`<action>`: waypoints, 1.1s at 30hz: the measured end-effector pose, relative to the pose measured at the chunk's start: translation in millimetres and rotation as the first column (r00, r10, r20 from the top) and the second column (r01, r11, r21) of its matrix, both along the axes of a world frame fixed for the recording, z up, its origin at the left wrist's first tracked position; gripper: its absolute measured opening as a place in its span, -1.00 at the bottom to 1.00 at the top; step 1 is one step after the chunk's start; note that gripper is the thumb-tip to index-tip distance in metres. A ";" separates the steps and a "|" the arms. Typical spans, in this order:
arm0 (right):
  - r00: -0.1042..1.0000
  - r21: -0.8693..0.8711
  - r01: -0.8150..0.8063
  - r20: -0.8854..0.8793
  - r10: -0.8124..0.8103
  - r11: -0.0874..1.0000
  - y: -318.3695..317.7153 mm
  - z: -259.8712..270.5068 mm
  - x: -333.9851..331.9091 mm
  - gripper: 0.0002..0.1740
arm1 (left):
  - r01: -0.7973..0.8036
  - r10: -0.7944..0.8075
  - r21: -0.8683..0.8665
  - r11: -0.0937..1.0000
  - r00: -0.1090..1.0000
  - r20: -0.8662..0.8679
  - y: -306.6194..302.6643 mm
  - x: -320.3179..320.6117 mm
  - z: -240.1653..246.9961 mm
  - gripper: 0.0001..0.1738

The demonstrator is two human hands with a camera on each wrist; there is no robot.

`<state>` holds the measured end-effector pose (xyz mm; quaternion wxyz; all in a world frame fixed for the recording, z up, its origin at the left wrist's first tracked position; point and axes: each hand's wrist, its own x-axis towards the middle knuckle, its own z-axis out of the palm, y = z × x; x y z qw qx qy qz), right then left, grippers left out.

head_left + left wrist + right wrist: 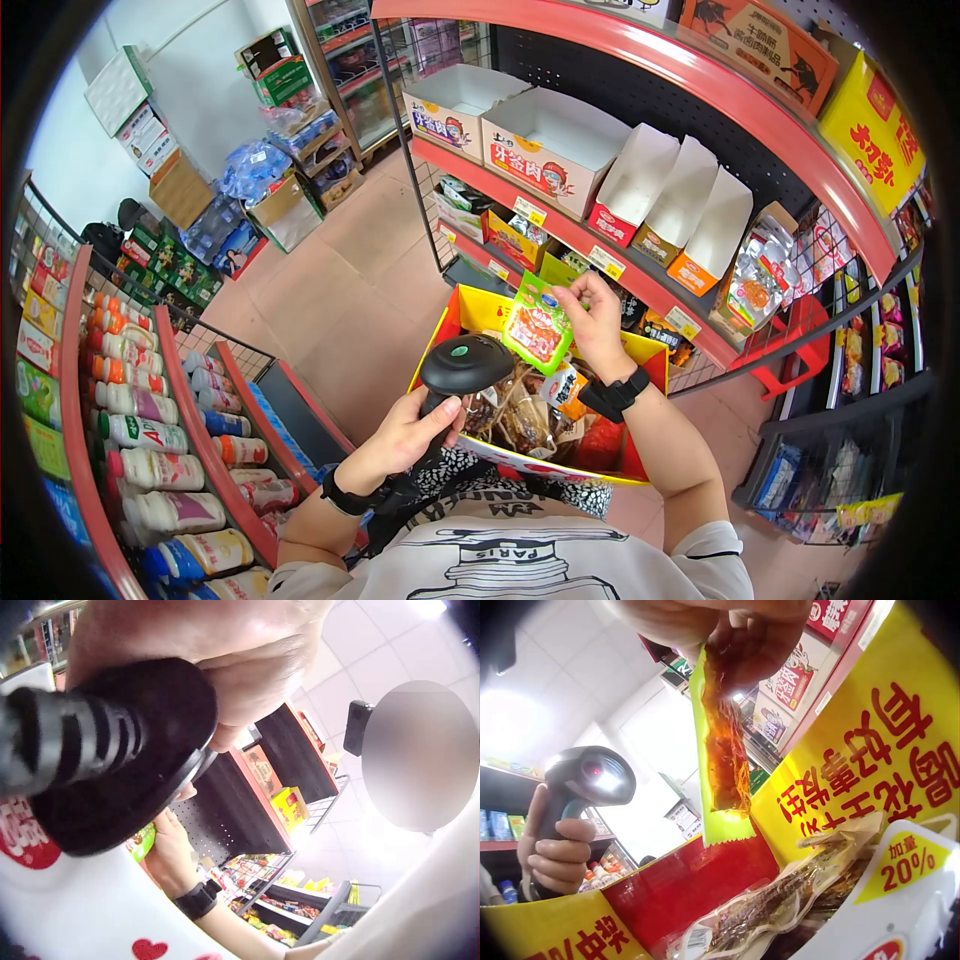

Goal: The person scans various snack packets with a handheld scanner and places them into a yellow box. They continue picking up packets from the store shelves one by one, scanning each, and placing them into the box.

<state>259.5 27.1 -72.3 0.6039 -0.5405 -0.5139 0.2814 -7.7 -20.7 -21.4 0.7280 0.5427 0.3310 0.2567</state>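
My left hand grips the handle of a black handheld barcode scanner. In the right wrist view the scanner's lit window faces toward the packet, with a small red light inside. My right hand pinches a green snack packet by its edge, above an open yellow-and-red carton. Through the packet's clear side, reddish-orange food shows in the right wrist view. Several clear-wrapped snack packs lie in the carton below. The scanner's handle fills much of the left wrist view.
A red-edged shelf with cut-open display cartons stands ahead and to the right. Rows of bottles line a rack on the left. Stacked boxes and plastic-wrapped goods sit on the tiled floor further back.
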 end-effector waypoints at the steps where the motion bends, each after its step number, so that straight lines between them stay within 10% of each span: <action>1: 1.000 0.007 0.000 -0.004 0.000 1.000 0.3 -0.8 0.1 -0.72 | -0.005 0.005 -0.014 1.000 1.000 0.013 -0.5 0.3 1.0 -0.67; 33: 0.990 -0.021 -0.056 -0.129 0.053 0.998 3.2 -3.4 9.6 -0.75 | 0.010 -0.008 0.038 0.999 0.999 -0.050 2.2 -11.1 2.6 -0.63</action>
